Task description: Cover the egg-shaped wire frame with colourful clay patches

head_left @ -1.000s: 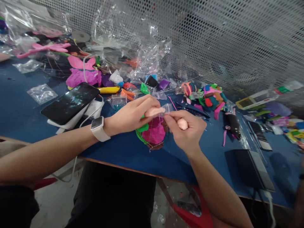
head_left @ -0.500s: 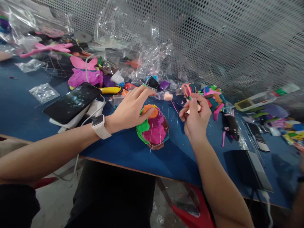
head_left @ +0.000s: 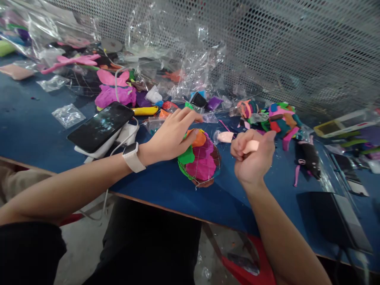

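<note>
A rounded wire-mesh form (head_left: 203,164), partly covered with magenta, green, orange and brown clay, stands near the table's front edge. My left hand (head_left: 170,134) holds its upper left rim. The thumb lies against the orange patch, while the fingers curve over the far side, their tips partly hidden. To the right of the form, my right hand (head_left: 253,152) is closed on a lump of peach clay (head_left: 251,147), which shows between thumb and fingers. Beside that hand lies a further peach clay piece (head_left: 225,137) in a clear wrapper.
A phone (head_left: 101,126) rests on a white block at left, near a yellow-handled cutter (head_left: 145,111). Clay packets and clear plastic bags line the mesh partition (head_left: 267,47). Clay figures (head_left: 282,118) and a dark box (head_left: 338,221) with a cable are at right.
My right hand has come down toward me and turned, its fingers curling around the peach clay. The left hand keeps its place on the wire form. The whole view has shifted slightly.
</note>
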Demonstrator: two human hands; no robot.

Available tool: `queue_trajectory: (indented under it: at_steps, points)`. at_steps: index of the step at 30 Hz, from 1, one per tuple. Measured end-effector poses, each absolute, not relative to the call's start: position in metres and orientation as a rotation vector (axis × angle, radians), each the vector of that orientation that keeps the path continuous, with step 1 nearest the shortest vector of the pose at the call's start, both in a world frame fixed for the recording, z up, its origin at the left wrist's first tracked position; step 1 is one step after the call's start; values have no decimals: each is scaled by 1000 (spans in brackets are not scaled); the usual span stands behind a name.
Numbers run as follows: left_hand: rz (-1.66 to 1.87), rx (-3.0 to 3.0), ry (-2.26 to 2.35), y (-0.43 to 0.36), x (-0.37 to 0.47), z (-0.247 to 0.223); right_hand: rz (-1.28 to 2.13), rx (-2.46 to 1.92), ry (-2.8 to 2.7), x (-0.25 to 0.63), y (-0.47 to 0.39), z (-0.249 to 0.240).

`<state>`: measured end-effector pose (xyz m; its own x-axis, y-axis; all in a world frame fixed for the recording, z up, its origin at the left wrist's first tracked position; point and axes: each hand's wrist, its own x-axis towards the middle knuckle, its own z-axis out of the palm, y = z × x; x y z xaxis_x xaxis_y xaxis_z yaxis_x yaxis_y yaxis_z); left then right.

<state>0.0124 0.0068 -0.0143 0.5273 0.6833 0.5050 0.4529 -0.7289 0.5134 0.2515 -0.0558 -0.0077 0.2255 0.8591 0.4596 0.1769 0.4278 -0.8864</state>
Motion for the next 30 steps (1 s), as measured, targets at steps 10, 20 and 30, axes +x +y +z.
queue_trajectory:
  at_steps: [10,20,30]
  points:
    - [844,1986,845,19,13,-33,581,-1226,-1449,258,-50,-18]
    - [750,1872,884,16,18,-36,503,-1368,-1732,265,-47,-25]
    - [976,1914,709,-1,20,-26,565,-1347,-1594,257,-59,-12]
